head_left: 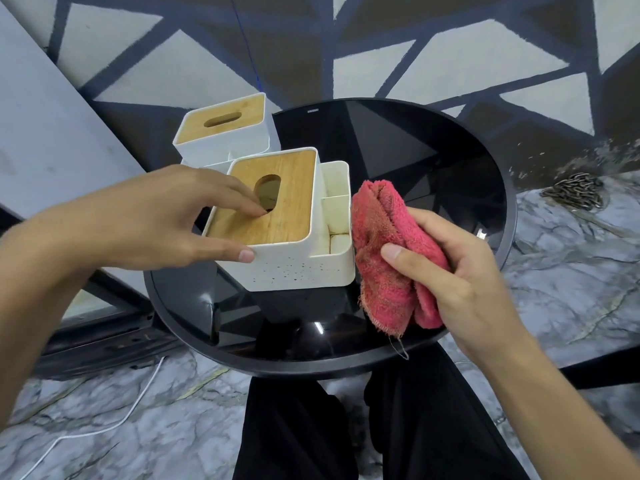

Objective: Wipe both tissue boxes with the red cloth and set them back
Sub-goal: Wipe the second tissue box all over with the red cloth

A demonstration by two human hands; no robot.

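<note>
Two white tissue boxes with wooden lids stand on a round black glass table [450, 161]. The near tissue box [298, 268] has side compartments on its right and dark specks on its front wall. My left hand [166, 223] grips it, thumb on the front left corner and a fingertip in the lid's oval slot. The far tissue box [221, 133] stands behind it at the table's left edge, untouched. My right hand [460, 271] holds the bunched red cloth [388, 251] just right of the near box, close to its side wall.
The table's right and rear glass reflects the patterned wall. A grey panel [52, 133] leans at the left. A white cable [114, 420] runs over the marble floor, and a chain [571, 192] lies at the right. My dark trouser legs [346, 427] are below the table.
</note>
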